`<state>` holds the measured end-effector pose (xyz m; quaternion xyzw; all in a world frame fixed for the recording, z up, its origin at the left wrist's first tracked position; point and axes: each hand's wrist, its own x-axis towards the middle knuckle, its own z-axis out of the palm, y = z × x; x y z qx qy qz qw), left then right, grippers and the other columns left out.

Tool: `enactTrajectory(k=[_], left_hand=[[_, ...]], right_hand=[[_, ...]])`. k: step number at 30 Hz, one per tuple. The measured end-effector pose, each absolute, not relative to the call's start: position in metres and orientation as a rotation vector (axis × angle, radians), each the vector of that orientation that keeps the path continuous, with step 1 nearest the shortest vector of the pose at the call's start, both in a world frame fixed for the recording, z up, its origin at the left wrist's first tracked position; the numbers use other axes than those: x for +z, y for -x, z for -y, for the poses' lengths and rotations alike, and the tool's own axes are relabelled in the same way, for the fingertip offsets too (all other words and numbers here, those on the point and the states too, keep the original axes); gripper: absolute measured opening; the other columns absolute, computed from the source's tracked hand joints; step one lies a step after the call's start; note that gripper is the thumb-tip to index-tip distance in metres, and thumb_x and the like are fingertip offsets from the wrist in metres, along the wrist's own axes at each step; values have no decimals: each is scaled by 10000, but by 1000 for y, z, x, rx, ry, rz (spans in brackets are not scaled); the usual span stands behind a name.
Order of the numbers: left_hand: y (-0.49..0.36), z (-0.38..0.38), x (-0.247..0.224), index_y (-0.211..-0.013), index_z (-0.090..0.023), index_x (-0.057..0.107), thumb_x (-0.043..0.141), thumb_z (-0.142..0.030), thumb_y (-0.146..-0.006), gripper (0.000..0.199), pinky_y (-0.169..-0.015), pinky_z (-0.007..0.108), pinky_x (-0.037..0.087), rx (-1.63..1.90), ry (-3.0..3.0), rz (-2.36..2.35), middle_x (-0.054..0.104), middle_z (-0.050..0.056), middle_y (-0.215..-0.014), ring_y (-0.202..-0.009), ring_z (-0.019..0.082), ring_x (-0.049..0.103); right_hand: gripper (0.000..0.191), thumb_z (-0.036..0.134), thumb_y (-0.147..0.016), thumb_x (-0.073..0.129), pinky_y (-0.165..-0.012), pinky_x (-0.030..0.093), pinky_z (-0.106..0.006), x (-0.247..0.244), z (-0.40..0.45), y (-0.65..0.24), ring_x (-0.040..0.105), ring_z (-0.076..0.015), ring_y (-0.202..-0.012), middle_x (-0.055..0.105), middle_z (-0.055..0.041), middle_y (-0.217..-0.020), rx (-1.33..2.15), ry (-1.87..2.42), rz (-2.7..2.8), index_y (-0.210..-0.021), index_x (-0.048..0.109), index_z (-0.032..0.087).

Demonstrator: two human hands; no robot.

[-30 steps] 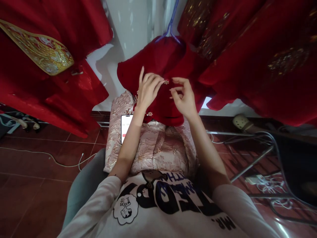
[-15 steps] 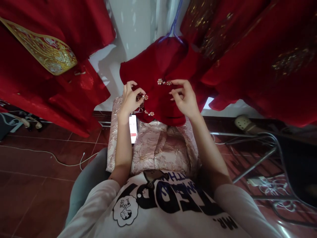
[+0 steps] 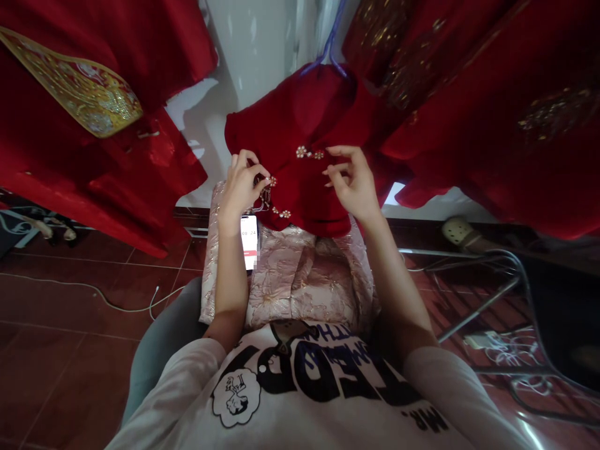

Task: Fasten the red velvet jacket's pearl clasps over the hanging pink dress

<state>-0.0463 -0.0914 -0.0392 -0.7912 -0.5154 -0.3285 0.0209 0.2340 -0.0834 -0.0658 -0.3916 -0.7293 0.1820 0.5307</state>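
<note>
Over red cloth beside a pale wall: left fingers tight on beaded flower, right fingers apart.

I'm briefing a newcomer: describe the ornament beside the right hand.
Find the red garment under the blue hanger. There, beside the right hand, is the ornament, a flower at each end. It sits higher than those by the left hand.

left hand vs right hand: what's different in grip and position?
Grip: the left hand pinches a beaded flower between thumb and index; the right hand has thumb and index apart, nothing visible between them.
Position: the left hand is at the left side of the red garment; the right hand is over its right side, index fingertip close to the two-flower ornament, contact unclear.
Shared: both are bare, with fingers bent.
</note>
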Motion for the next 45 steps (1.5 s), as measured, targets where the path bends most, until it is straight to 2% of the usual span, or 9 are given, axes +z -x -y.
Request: enactTrajectory(k=[8, 14, 24, 32, 36, 38, 40, 43, 45], left_hand=[[44, 85, -41, -1018, -193, 694, 720, -161, -958, 72, -1122, 497, 519, -1039, 2521, 1491, 706, 91, -1176, -1166, 297, 670], [39, 83, -41, -1003, -198, 723, 753, -107, -914, 131, -1076, 437, 543, -1169, 2417, 1446, 695, 86, -1180, -1168, 282, 650], [38, 85, -43, -983, -184, 717, 631, -60, -939, 157, -1007, 377, 561, -1195, 2485, 1449, 719, 45, -992, -1001, 215, 675], [37, 85, -43, -971, -187, 743, 654, -118, -965, 113, -928, 342, 575, -1293, 2449, 1516, 732, 45, -944, -932, 201, 708], [42, 87, -43, -896, -180, 747, 787, -152, -870, 55, -796, 275, 565, -1361, 2532, 1674, 764, 23, -868, -805, 163, 713], [45, 88, -44, -798, -183, 743, 842, -189, -809, 99, -755, 268, 551, -1260, 2639, 1787, 764, 10, -800, -760, 162, 709], [45, 87, -45, -723, -189, 740, 859, -191, -757, 124, -754, 275, 543, -980, 2851, 1909, 760, 1, -764, -757, 170, 714], [39, 84, -49, -699, -186, 723, 884, -128, -641, 180, -750, 281, 536, -440, 3125, 2057, 754, 0, -770, -784, 188, 722], [33, 80, -54, -681, -186, 682, 885, -102, -599, 234, -725, 276, 522, -295, 3139, 2050, 727, -4, -746, -783, 197, 713]], right_hand=[[459, 566, -1038, 566, -763, 712, -373, -61, 89, -231, 715, -228, -1034, 556, -93, -1473, 451, 965, 1734, -1441, 582, 348], [482, 595, -1037, 557, -765, 709, -378, -56, 92, -232, 722, -237, -1037, 555, -103, -1485, 454, 986, 1724, -1443, 579, 337], [472, 595, -1035, 559, -762, 705, -373, -56, 92, -232, 724, -231, -1033, 567, -103, -1463, 453, 981, 1731, -1432, 581, 339], [485, 593, -1040, 559, -749, 707, -344, -58, 90, -232, 730, -206, -998, 582, -88, -1443, 448, 971, 1724, -1452, 577, 338], [448, 563, -1043, 555, -744, 702, -342, -59, 89, -234, 724, -202, -991, 589, -89, -1432, 446, 956, 1736, -1427, 580, 333], [444, 545, -1045, 550, -747, 699, -348, -59, 89, -234, 720, -205, -993, 584, -92, -1441, 443, 955, 1747, -1436, 570, 336], [451, 528, -1048, 540, -756, 695, -353, -58, 90, -232, 718, -209, -1000, 575, -92, -1460, 447, 974, 1762, -1458, 556, 341], [461, 520, -1044, 536, -753, 687, -353, -53, 96, -228, 720, -215, -1006, 580, -91, -1469, 474, 1022, 1760, -1466, 560, 338], [458, 532, -1031, 552, -748, 676, -348, -48, 102, -224, 726, -213, -987, 641, -94, -1392, 509, 1044, 1756, -1432, 595, 315]])
